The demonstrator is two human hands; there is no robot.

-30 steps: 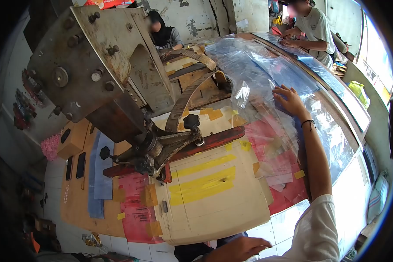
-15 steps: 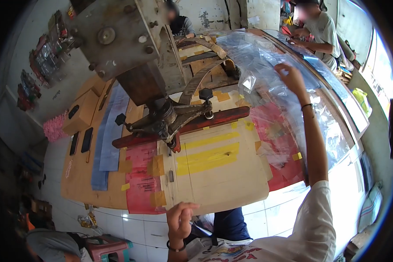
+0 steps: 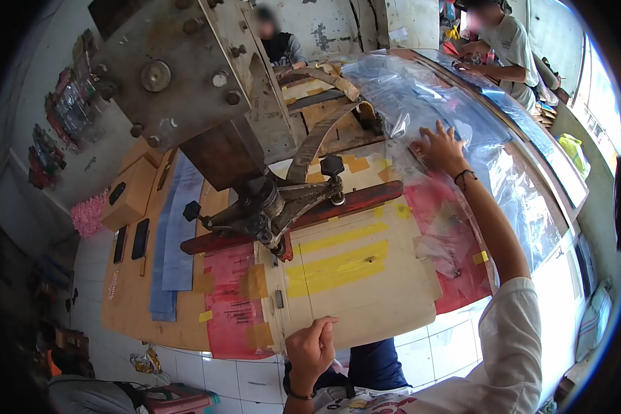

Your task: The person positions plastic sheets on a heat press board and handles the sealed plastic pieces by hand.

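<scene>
The right hand [image 3: 441, 150] has its fingers parted and bent over the near-left part of the clear plastic sheets [image 3: 455, 103] — whether it pinches any film I cannot tell. Those sheets spread out beyond it and to its right. The left hand [image 3: 312, 349], nearer the body, is curled with thumb and forefinger close together at the near edge of a cream board [image 3: 366, 297]; what it holds, if anything, is hidden. Yellow tape [image 3: 338, 268] crosses the board just beyond that hand, and a red bar [image 3: 352, 204] under a metal press [image 3: 269, 200] lies farther out, left of the right hand. Red sheeting [image 3: 238, 303] shows on both sides of the board. Well left of both hands are blue strips [image 3: 178, 234] — and, past the right hand, a co-worker [image 3: 512, 58] stands by the table's far side.
</scene>
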